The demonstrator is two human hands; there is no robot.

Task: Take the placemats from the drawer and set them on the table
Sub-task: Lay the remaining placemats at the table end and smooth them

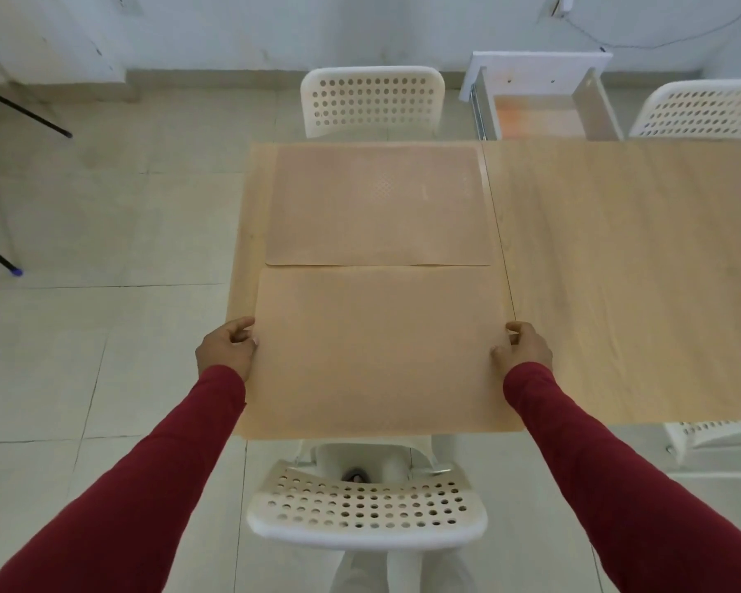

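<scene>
A tan placemat (377,348) covers the near left part of the wooden table (625,271). My left hand (225,348) pinches its left edge and my right hand (525,346) pinches its right edge. A second tan placemat (377,207) lies flat just beyond it, the two edges nearly touching. The white drawer (540,109) stands pulled open past the table's far edge, with something orange lying inside it.
White perforated chairs stand at the near side (369,502), the far side (373,100) and the far right (702,109); another pokes out under the table's right near edge (711,434). Black tripod legs (1,254) rest on the tiled floor at left.
</scene>
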